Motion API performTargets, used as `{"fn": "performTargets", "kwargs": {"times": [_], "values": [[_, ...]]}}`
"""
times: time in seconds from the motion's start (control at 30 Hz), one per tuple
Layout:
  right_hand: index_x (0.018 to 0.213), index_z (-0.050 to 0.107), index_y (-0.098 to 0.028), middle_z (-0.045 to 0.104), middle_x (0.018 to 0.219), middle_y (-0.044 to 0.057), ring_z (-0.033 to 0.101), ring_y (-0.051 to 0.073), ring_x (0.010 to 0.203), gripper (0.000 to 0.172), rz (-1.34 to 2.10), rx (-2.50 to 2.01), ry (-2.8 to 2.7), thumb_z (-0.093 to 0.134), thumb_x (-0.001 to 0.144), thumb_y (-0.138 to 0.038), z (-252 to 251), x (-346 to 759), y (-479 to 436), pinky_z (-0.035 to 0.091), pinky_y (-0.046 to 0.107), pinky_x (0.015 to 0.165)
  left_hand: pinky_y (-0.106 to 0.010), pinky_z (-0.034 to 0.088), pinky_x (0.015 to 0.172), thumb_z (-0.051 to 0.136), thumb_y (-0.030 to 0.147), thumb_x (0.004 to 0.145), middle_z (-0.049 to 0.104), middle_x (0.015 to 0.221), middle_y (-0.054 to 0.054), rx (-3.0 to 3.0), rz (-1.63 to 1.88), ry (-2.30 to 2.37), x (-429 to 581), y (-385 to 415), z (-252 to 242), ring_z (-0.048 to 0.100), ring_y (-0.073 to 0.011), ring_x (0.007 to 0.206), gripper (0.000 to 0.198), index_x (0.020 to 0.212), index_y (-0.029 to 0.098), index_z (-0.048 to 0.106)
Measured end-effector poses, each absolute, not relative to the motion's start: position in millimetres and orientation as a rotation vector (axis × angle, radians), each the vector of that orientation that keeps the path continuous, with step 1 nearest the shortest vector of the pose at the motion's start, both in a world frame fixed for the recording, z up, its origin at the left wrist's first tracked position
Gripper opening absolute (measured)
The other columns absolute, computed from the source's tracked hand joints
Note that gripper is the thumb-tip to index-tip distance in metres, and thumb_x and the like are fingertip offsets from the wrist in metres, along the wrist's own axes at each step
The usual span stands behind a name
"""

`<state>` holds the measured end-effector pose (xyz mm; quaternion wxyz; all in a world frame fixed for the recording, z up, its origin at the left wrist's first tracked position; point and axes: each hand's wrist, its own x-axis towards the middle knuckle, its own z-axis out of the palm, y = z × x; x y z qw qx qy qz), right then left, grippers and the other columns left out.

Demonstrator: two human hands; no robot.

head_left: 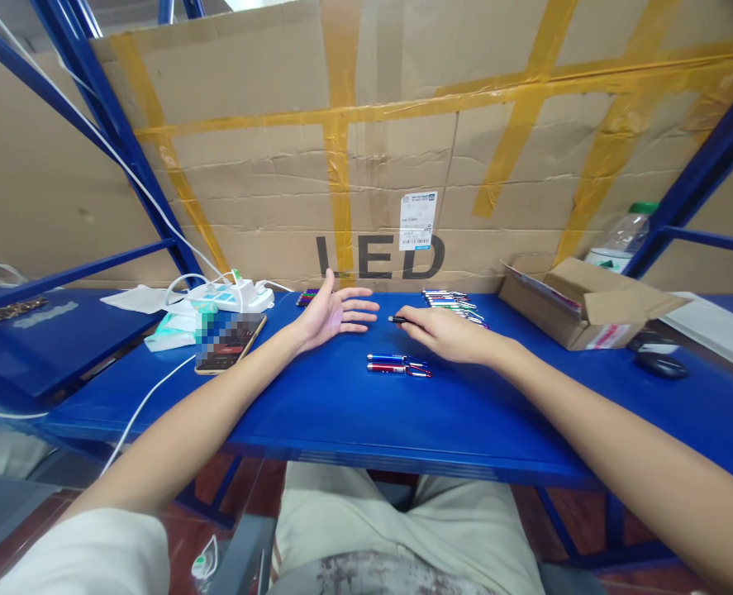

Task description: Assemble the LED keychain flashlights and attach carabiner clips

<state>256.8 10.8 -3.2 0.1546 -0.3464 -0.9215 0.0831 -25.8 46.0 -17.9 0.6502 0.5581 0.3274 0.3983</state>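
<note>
My left hand (pixel 340 314) is held up over the blue table (pixel 316 405), fingers spread and palm turned toward the right, with nothing in it. A faint purple glow shows on that palm. Opposite it, my right hand (pixel 444 332) grips a small black penlight (pixel 396 319), its silver tip aimed at the palm. Below the hands lie a blue penlight (pixel 387 359) and a red penlight (pixel 394 368), side by side with clips to the right. Behind my right hand is a row of several penlights (pixel 453 304), and behind the left hand a few dark ones (pixel 306 298).
At the left are a phone (pixel 233 343), a white power strip (pixel 235 293) with cables and a teal-and-white packet (pixel 177 324). An open cardboard box (pixel 583 302), a black mouse (pixel 662 365) and a bottle (pixel 623 235) stand right. A taped cardboard sheet (pixel 267 182) closes the back.
</note>
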Motion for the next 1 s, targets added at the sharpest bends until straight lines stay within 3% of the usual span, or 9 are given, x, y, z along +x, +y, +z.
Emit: {"fn": "performTargets", "kwargs": {"times": [1.0], "values": [[0.132, 0.063, -0.022, 0.075, 0.128, 0.015, 0.072, 0.031, 0.112, 0.036, 0.306, -0.921, -2.670, 0.035, 0.115, -0.039, -8.3, 258.4, 15.2, 0.053, 0.044, 0.098, -0.045, 0.062, 0.094, 0.017, 0.090, 0.101, 0.073, 0.142, -0.023, 1.277, 0.912, 0.776, -24.4, 44.3, -16.3, 0.074, -0.0358, 0.121, 0.097, 0.141, 0.016, 0.065]]}}
